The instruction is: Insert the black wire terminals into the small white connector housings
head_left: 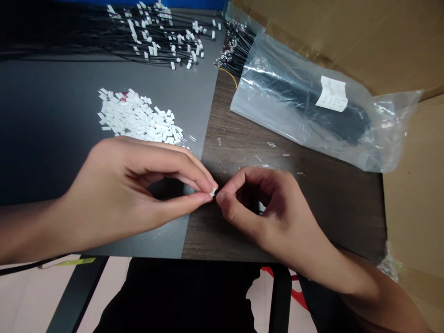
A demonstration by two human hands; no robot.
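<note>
My left hand [138, 185] pinches a small white plastic connector [212, 191] between thumb and forefinger, just above the table's near edge. My right hand [263, 208] meets it from the right, thumb and forefinger pinched at the connector's end; what they hold is too small to see. A pile of loose white connectors [138, 118] lies on the dark mat [52, 138] behind my left hand. Further back lie black wires with white connectors fitted [163, 37].
A clear plastic bag [312, 106] of black wires with a white label lies at the right on the brown wooden table [329, 199]. Cardboard [347, 37] stands behind and to the right. A few tiny bits lie scattered on the wood near my right hand.
</note>
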